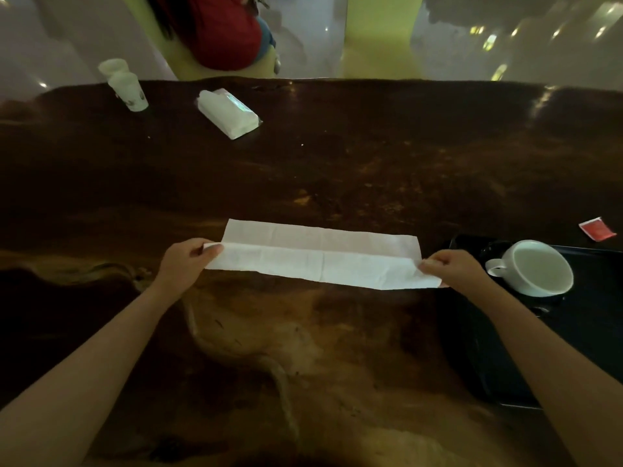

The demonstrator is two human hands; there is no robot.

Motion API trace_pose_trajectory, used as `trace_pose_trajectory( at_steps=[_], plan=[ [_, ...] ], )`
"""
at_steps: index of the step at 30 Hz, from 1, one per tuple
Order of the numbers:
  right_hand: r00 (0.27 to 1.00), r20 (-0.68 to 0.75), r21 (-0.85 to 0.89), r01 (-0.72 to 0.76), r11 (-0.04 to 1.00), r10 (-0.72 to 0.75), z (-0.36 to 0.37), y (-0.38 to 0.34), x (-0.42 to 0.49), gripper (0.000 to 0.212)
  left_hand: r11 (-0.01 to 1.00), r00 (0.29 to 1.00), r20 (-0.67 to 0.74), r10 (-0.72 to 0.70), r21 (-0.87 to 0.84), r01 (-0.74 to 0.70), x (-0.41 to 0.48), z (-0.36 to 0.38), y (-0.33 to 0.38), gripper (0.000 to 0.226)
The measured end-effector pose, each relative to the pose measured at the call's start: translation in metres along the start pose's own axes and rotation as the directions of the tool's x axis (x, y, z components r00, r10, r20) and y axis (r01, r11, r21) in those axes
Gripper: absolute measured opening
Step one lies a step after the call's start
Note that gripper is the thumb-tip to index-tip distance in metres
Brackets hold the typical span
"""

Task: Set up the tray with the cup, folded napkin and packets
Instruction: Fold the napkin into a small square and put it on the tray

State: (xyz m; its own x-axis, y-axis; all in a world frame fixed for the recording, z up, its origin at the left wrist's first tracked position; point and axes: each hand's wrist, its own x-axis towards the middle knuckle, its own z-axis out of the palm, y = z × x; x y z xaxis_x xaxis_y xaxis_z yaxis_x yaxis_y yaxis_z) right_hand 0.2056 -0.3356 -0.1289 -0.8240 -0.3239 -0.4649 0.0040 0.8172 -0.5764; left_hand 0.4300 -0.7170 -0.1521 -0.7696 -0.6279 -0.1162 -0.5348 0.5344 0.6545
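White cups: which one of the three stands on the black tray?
The wide white ceramic cup with a handle, by the right hand; the two slim disposable cups stand far left on the dark wooden table.

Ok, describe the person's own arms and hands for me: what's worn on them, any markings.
The left forearm and right forearm are bare from the picture's lower edge to the wrists: no sleeves, watch or bracelet in view. The left hand and right hand wear no gloves, and no ring shows on the visible fingers. Nails are too blurred to judge.
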Motion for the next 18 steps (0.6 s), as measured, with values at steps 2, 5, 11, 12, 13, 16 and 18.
trace_pose_trajectory(
  at_steps=[2,5,11,12,13,16,18],
  plan=[
    [0.995,-0.087,0.174,-0.030,0.984,0.045,0.001,-0.002,0.008,0.022,0.999,0.999,-0.026,-0.037,-0.027,0.036,0.006,0.004,0.005,0.031],
    [0.964,-0.259,0.147,-0.016,0.989,0.054,0.011,-0.006,0.022,0.026,0.997,0.993,-0.082,-0.083,-0.017,0.082,0.020,0.014,0.010,0.035],
    [0.866,-0.500,0.034,0.018,0.999,0.002,0.042,-0.014,0.048,0.016,0.994,0.983,-0.166,-0.075,0.064,0.087,0.054,0.038,0.012,0.033],
    [0.853,-0.522,0.015,0.005,1.000,0.003,0.047,-0.013,0.053,0.016,0.993,0.981,-0.180,-0.072,0.083,0.088,0.059,0.043,0.011,0.033],
    [0.844,-0.537,-0.002,-0.012,1.000,0.009,0.051,-0.012,0.058,0.018,0.991,0.979,-0.192,-0.069,0.103,0.090,0.064,0.048,0.010,0.033],
    [0.822,-0.569,-0.073,-0.079,0.994,0.024,0.063,-0.008,0.069,0.022,0.973,0.975,-0.220,-0.036,0.217,0.085,0.074,0.060,0.003,0.032],
    [0.809,-0.587,-0.159,-0.135,0.978,0.017,0.069,-0.008,0.074,0.025,0.947,0.976,-0.220,0.003,0.313,0.067,0.077,0.065,0.000,0.031]
  ],
)
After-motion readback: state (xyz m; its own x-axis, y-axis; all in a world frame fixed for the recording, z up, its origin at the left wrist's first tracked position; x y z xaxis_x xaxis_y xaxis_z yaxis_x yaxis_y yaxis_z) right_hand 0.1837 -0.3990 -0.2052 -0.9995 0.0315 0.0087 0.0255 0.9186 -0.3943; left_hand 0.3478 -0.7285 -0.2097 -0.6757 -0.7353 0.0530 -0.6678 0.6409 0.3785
